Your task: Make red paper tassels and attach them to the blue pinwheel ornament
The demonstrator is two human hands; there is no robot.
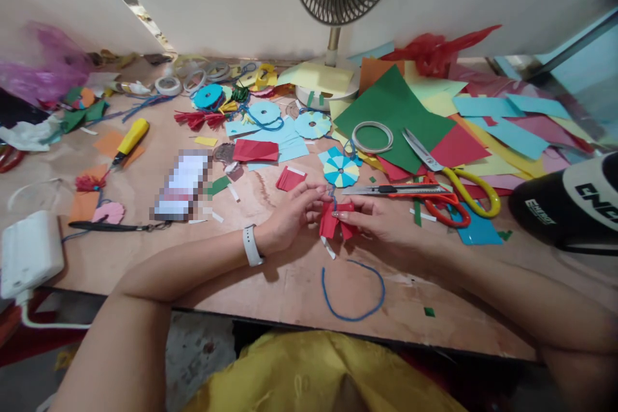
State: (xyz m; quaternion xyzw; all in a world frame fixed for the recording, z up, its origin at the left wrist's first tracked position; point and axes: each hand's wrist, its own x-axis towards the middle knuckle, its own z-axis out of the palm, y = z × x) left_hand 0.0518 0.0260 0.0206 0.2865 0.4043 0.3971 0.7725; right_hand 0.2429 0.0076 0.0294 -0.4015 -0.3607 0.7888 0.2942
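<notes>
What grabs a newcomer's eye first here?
Probably the big green paper sheet, right of centre under a white tape roll. Next, the yellow-handled scissors beside it, and the red paper tassel between both hands' fingers at the table's near middle.

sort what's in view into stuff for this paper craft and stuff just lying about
Likely in the job:
red paper in left hand and right hand
blue string
yellow-handled scissors
orange cutter
green sheet

Probably just lying about:
phone
fan
black-and-white tumbler
white box
</notes>
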